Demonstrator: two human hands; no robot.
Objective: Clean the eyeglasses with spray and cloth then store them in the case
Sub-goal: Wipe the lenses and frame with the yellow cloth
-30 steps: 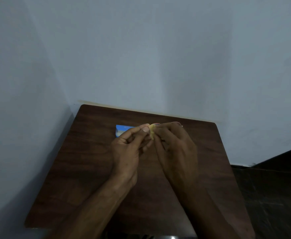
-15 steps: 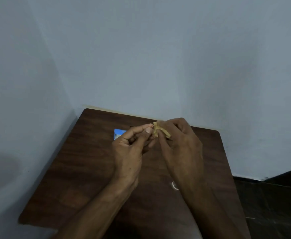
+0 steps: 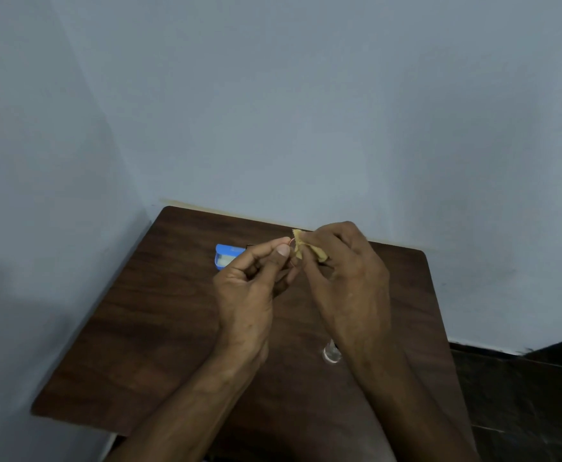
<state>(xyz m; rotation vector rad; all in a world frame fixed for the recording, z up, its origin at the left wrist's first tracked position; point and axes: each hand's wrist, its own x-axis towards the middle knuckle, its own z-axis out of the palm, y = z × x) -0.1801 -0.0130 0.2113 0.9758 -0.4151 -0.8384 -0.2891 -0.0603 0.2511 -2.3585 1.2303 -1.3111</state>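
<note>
Eyeglasses (image 3: 292, 253), showing only as a thin reddish rim, sit pinched in my left hand (image 3: 251, 288) above the table (image 3: 146, 328) while my right hand (image 3: 343, 271) grips the yellow cloth (image 3: 306, 250) against them; I judge light, lens-supported wiping best, with the blue case (image 3: 227, 256) lying open beyond.
</note>
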